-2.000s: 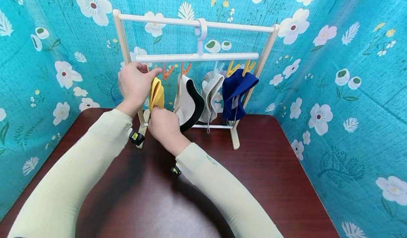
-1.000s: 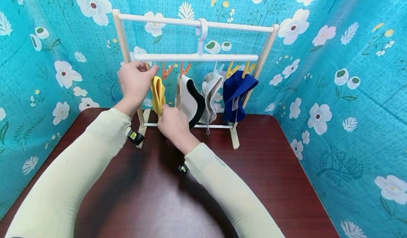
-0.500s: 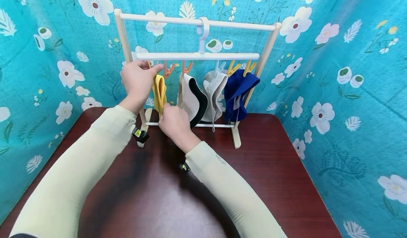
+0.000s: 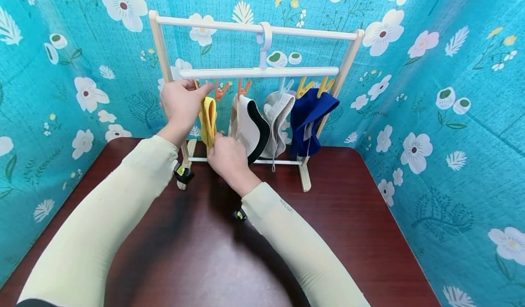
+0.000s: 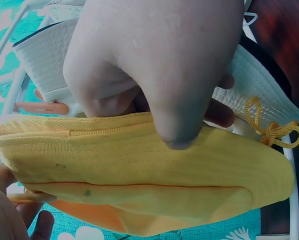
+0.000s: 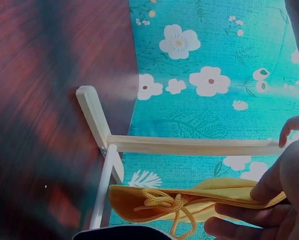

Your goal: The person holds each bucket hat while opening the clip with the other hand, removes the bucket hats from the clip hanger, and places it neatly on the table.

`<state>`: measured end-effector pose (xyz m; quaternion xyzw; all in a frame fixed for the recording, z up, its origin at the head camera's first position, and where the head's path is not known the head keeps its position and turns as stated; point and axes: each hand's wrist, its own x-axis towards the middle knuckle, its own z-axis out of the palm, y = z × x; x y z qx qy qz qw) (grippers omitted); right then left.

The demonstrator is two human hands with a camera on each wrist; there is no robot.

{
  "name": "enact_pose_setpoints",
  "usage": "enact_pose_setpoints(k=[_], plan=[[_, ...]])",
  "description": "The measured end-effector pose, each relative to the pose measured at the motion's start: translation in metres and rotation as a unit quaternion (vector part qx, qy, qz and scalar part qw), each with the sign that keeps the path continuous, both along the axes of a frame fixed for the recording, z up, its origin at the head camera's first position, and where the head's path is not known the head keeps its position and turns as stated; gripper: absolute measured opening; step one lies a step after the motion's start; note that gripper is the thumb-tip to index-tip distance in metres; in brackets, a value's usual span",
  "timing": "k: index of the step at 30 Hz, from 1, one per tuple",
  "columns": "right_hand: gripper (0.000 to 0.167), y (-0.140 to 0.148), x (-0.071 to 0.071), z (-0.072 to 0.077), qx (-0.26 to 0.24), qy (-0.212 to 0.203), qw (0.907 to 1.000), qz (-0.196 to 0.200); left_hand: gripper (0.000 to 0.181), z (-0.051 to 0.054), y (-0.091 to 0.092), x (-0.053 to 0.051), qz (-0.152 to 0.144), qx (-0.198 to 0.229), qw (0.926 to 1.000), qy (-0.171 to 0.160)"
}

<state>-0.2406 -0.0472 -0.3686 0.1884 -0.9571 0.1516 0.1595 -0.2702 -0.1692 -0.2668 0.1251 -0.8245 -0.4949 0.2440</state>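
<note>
A folded yellow bucket hat (image 4: 208, 118) with a knotted cord hangs at the left end of the white hanger (image 4: 262, 73). High on its left side, my left hand (image 4: 182, 104) pinches a yellow clothespin (image 5: 27, 196) against the hat's upper edge. My right hand (image 4: 229, 156) pinches the hat's side lower down, with the thumb on one face and the fingers behind. To the right hang a white hat (image 4: 246, 127) with black lining, a grey hat (image 4: 272, 125) and a blue hat (image 4: 309, 115). How far the clothespin bites is hidden.
The hanger hooks over the top bar (image 4: 311, 33) of a wooden rack standing on a dark red table (image 4: 229, 248). An orange clothespin (image 4: 221, 90) hangs free beside the yellow hat. Flowered turquoise cloth (image 4: 410, 93) surrounds the back and sides.
Compared with two seconds ago, my right hand is slightly higher and farther right, with the yellow hat's lower part drawn along. My left hand stays at the clothespin. The view shifts slightly.
</note>
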Motion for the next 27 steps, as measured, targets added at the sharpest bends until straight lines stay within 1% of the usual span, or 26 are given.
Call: enact_pose_setpoints(k=[9,17,24,27], plan=[[0.009,0.0014,-0.0018,0.0006,-0.013,0.006,0.9999,0.0,0.046,0.003,-0.0003,-0.0009,-0.005,0.004,0.9999,0.01],[0.008,0.0039,-0.0022,0.0015,-0.023,0.001,0.9997,0.007,0.043,0.0048,-0.0001,-0.0021,-0.021,0.021,0.9995,0.013],[0.008,0.0065,-0.0023,0.0,-0.031,-0.005,0.9995,0.011,0.044,0.0013,-0.002,-0.002,-0.032,0.021,0.9991,0.014],[0.008,0.0071,-0.0022,-0.0003,-0.03,-0.006,0.9995,0.01,0.044,-0.0002,-0.002,-0.0025,-0.032,0.02,0.9991,0.016]])
